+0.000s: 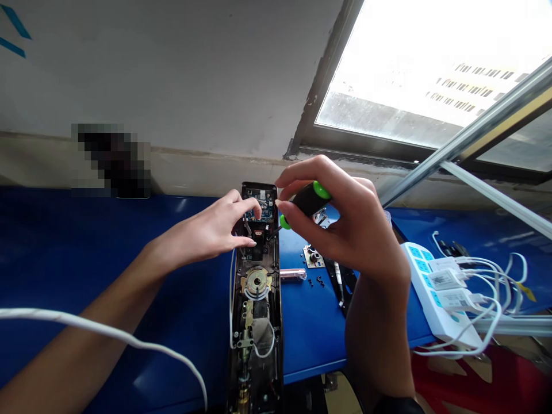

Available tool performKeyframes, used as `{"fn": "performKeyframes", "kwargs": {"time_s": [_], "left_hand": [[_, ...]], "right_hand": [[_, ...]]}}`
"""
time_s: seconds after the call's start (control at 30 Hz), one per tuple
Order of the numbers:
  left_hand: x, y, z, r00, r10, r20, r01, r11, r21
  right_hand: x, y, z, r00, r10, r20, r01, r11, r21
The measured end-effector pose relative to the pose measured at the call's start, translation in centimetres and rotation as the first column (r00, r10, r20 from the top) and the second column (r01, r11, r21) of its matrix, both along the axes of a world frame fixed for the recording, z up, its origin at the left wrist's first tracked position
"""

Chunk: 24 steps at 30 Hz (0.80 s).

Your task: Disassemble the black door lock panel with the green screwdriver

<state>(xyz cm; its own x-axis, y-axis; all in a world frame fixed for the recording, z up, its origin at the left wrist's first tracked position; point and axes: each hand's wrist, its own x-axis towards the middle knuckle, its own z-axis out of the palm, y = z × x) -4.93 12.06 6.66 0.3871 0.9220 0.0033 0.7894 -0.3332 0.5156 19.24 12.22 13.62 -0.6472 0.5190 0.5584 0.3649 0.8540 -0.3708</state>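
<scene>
My left hand (211, 229) rests its fingertips on the open casing of an electronic door lock (255, 322), which lies lengthwise on a blue table (310, 333). The fingers are over the lock's upper end, next to a blue circuit board (264, 206). My right hand (340, 230) holds a screwdriver (309, 201) with a black and green handle. Its thin shaft points down-left into the lock, just below the board. A round brass lock mechanism (257, 283) sits lower in the casing.
Several small black screws (319, 282), a small metal plate (313, 257) and a shiny pinkish cylinder (293, 275) lie right of the lock. A white power strip (435, 293) with plugged-in chargers stands at the right. A white cable (86, 322) crosses my left forearm.
</scene>
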Motion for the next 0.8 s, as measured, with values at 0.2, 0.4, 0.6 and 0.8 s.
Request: {"fn": "performKeyframes", "kwargs": {"time_s": [0.2,0.4,0.6,0.8], "left_hand": [[0.19,-0.01,0.01,1.000,0.009,-0.024,-0.009,1.000,-0.013],[0.34,0.02,-0.14,1.000,0.005,-0.029,-0.005,1.000,-0.003],[0.48,-0.07,0.18,0.999,0.000,-0.046,-0.001,1.000,-0.024],[0.45,-0.25,0.25,0.998,0.001,-0.060,-0.002,1.000,-0.016]], "right_hand": [[0.52,-0.25,0.40,1.000,-0.001,0.017,0.001,1.000,-0.004],[0.25,0.07,-0.11,0.991,-0.133,-0.021,0.135,0.979,0.153],[0.36,0.12,0.06,0.996,-0.091,-0.005,0.091,0.989,0.116],[0.09,-0.03,0.18,0.997,-0.073,0.025,0.070,0.992,0.100]]}}
